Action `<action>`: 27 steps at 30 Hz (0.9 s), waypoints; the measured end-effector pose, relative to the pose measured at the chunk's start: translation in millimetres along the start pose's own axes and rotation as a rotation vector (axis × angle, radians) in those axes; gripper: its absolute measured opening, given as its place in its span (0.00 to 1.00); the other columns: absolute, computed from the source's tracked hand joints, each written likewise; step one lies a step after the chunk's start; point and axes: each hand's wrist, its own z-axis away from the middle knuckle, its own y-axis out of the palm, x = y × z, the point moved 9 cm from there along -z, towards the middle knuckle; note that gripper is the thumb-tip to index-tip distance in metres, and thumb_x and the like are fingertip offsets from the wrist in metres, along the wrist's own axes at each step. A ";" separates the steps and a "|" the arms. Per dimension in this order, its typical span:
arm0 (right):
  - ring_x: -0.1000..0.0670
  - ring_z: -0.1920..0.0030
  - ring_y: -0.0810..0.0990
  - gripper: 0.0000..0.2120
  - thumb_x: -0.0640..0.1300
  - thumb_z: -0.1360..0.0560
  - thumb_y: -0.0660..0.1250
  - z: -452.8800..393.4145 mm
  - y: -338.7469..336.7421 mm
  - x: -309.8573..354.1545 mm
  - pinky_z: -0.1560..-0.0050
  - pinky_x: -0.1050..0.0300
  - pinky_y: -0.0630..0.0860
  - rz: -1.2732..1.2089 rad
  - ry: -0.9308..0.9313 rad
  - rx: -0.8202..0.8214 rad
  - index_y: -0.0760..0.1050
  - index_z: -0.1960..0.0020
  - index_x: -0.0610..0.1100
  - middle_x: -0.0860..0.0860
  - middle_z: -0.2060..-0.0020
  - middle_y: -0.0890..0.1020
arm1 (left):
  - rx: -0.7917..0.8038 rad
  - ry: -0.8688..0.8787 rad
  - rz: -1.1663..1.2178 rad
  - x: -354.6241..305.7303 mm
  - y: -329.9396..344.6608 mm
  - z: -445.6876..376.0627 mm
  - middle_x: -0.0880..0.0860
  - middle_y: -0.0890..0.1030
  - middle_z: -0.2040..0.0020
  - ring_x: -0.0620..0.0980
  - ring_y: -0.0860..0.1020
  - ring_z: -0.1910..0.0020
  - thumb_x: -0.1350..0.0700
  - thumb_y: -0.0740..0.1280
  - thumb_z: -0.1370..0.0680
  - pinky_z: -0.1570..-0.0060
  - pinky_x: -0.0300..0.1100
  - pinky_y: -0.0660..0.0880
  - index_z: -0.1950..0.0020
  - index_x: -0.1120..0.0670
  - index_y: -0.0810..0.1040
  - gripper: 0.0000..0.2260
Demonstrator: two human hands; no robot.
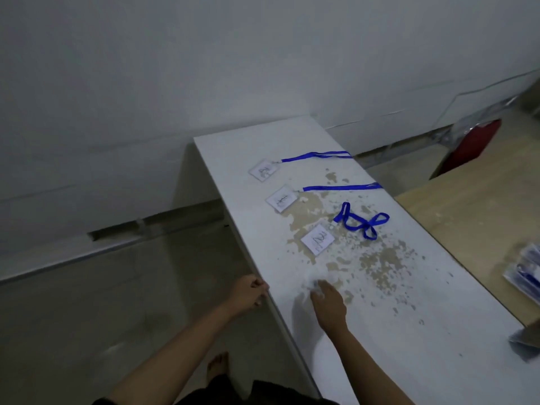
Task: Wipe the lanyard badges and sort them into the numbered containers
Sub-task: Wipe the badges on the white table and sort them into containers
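Right grip (327, 302) clutches white cloth (311, 283), nearest badge (318, 239) just beyond.

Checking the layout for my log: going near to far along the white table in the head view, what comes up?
Right hand on a white wipe → badge marked 2 → badge marked 1 → farthest badge.

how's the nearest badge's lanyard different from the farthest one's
The nearest badge has its blue strap bunched in loops on the table; the farthest badge has its strap laid out straight, reaching the table's right edge. Both straps are blue, both badges lie flat.
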 end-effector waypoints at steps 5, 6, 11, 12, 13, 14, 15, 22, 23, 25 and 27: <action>0.51 0.41 0.80 0.13 0.44 0.22 0.69 12.9 -31.4 10.7 0.37 0.58 0.72 -0.416 0.109 -0.308 0.82 0.40 0.42 0.48 0.42 0.83 | 0.130 0.008 0.008 -24.7 -4.3 -45.8 0.52 0.79 0.61 0.46 0.75 0.70 0.64 0.60 0.19 0.75 0.30 0.70 0.49 0.61 0.77 0.06; 0.55 0.45 0.81 0.10 0.44 0.24 0.71 15.6 -40.4 12.8 0.38 0.59 0.74 -0.484 0.130 -0.362 0.84 0.44 0.44 0.51 0.46 0.85 | 0.163 0.003 0.028 -31.0 0.3 -53.0 0.52 0.80 0.60 0.47 0.75 0.68 0.63 0.60 0.19 0.73 0.31 0.71 0.50 0.60 0.77 0.06; 0.61 0.54 0.81 0.04 0.46 0.27 0.74 -2.1 -54.5 13.5 0.53 0.71 0.72 -0.511 0.212 -0.366 0.86 0.53 0.52 0.61 0.57 0.85 | 0.328 0.000 -0.004 -66.2 32.9 -86.8 0.50 0.81 0.55 0.46 0.77 0.63 0.57 0.62 0.19 0.66 0.33 0.73 0.48 0.56 0.78 0.06; 0.62 0.56 0.80 0.03 0.48 0.27 0.74 -8.5 -49.2 14.4 0.56 0.75 0.70 -0.426 0.214 -0.305 0.86 0.53 0.52 0.62 0.58 0.83 | 0.355 0.001 -0.026 -71.3 38.5 -92.1 0.50 0.81 0.55 0.46 0.77 0.63 0.57 0.61 0.19 0.66 0.33 0.73 0.48 0.56 0.78 0.06; 0.63 0.59 0.78 0.03 0.49 0.27 0.74 -14.2 -42.9 16.6 0.59 0.76 0.68 -0.354 0.211 -0.250 0.86 0.55 0.51 0.62 0.61 0.82 | 0.377 0.000 -0.049 -75.1 43.2 -97.5 0.50 0.81 0.55 0.46 0.77 0.63 0.57 0.61 0.19 0.66 0.33 0.73 0.48 0.56 0.78 0.07; 0.63 0.62 0.77 0.06 0.49 0.26 0.73 -19.5 -35.9 17.2 0.61 0.74 0.68 -0.295 0.205 -0.212 0.86 0.59 0.48 0.60 0.64 0.81 | 0.396 -0.005 -0.071 -77.1 46.6 -103.0 0.50 0.82 0.54 0.46 0.77 0.63 0.56 0.61 0.19 0.65 0.34 0.73 0.47 0.56 0.78 0.08; 0.60 0.65 0.77 0.10 0.47 0.25 0.72 -24.0 -28.8 14.8 0.62 0.70 0.70 -0.247 0.206 -0.189 0.85 0.63 0.45 0.56 0.67 0.81 | 0.409 -0.017 -0.096 -77.9 48.3 -107.4 0.50 0.82 0.54 0.47 0.77 0.62 0.56 0.60 0.19 0.64 0.35 0.73 0.47 0.56 0.78 0.08; 0.60 0.60 0.82 0.05 0.38 0.29 0.75 -34.2 -26.9 -11.3 0.58 0.74 0.74 -0.518 0.406 -0.306 0.87 0.57 0.48 0.54 0.60 0.86 | 0.448 -0.071 -0.195 -83.5 46.8 -143.4 0.53 0.82 0.51 0.49 0.77 0.60 0.56 0.61 0.19 0.61 0.37 0.73 0.45 0.57 0.78 0.08; 0.58 0.60 0.83 0.07 0.37 0.31 0.77 -36.6 -27.8 -11.4 0.58 0.71 0.77 -0.588 0.417 -0.305 0.86 0.60 0.49 0.55 0.61 0.86 | 0.445 -0.067 -0.198 -86.5 47.5 -149.4 0.53 0.82 0.51 0.49 0.77 0.59 0.56 0.61 0.19 0.61 0.36 0.74 0.45 0.57 0.78 0.09; 0.54 0.58 0.84 0.07 0.36 0.32 0.78 -43.8 -29.4 -7.9 0.61 0.68 0.77 -0.717 0.429 -0.305 0.86 0.60 0.48 0.53 0.62 0.86 | 0.448 -0.049 -0.205 -93.7 51.9 -160.4 0.53 0.82 0.51 0.49 0.78 0.58 0.56 0.62 0.19 0.60 0.36 0.74 0.44 0.58 0.78 0.09; 0.53 0.58 0.83 0.07 0.40 0.33 0.79 -51.2 -35.6 -4.7 0.62 0.70 0.75 -0.632 0.423 -0.339 0.84 0.56 0.44 0.53 0.61 0.85 | 0.477 -0.050 -0.225 -98.5 60.4 -166.4 0.54 0.81 0.50 0.50 0.78 0.57 0.57 0.63 0.19 0.59 0.36 0.74 0.43 0.59 0.77 0.09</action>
